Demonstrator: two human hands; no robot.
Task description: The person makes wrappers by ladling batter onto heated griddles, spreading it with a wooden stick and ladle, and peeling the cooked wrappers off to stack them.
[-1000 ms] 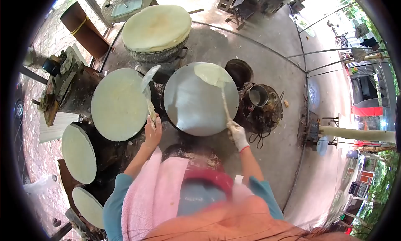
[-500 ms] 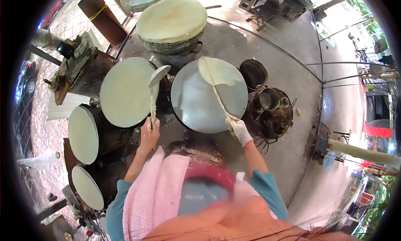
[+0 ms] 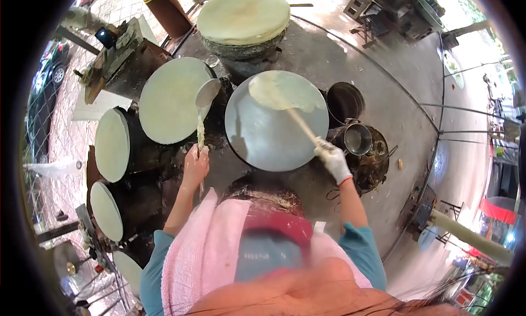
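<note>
My left hand [image 3: 195,165] is wrapped round the batter-smeared handle of a metal ladle [image 3: 208,93]. The ladle is raised beside the griddle, its bowl pointing away from me. In a white glove, my right hand [image 3: 333,159] grips a wooden-handled batter spreader [image 3: 303,126]. Its far end meets a wet patch of pale batter [image 3: 282,90] at the far part of a round grey griddle [image 3: 268,146]; the end itself is hard to make out. The ladle casts a shadow on the bare metal nearer me.
A round griddle covered with a pale sheet [image 3: 174,99] stands left, with several more [image 3: 112,146] curving down that side. Beyond, pale flat rounds [image 3: 244,15] are stacked on a drum-like base. Right of the griddle are a dark pot [image 3: 346,101] and a metal pot [image 3: 358,138].
The spreader's far end and the batter have shifted left on the griddle, and the batter patch is wider. My right hand has moved right. The view has tilted slightly.
</note>
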